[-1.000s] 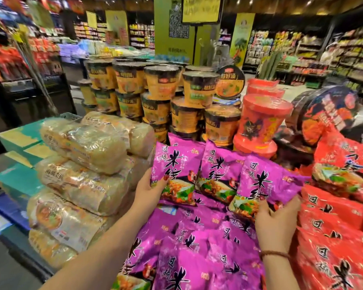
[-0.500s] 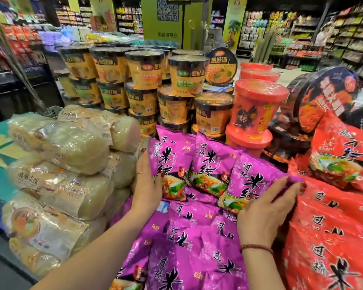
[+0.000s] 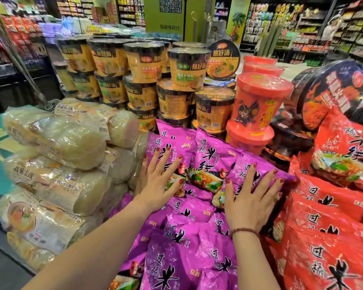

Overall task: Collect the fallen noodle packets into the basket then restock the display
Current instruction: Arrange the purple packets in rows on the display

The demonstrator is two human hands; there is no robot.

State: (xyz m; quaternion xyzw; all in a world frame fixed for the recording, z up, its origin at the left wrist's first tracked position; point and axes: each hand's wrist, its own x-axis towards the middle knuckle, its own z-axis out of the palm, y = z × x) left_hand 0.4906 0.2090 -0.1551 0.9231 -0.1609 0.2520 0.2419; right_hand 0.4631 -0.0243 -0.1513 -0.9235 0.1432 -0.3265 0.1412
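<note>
Purple noodle packets (image 3: 208, 158) stand in a row at the back of the display, with several more purple packets (image 3: 189, 248) lying flat in front. My left hand (image 3: 159, 183) lies flat with spread fingers on the leftmost upright packet. My right hand (image 3: 252, 197) presses with straight fingers on the rightmost upright packet (image 3: 260, 164). Neither hand grips anything. No basket is in view.
Clear bags of rice noodles (image 3: 57, 164) are stacked at the left. Yellow noodle tubs (image 3: 145, 80) and red tubs (image 3: 258, 105) stand behind the purple packets. Red noodle packets (image 3: 327, 237) fill the right side. Store shelves line the background.
Both hands let go of the packet edges they held and moved up to lie flat on the upright purple packets. The camera has moved closer and lower.
</note>
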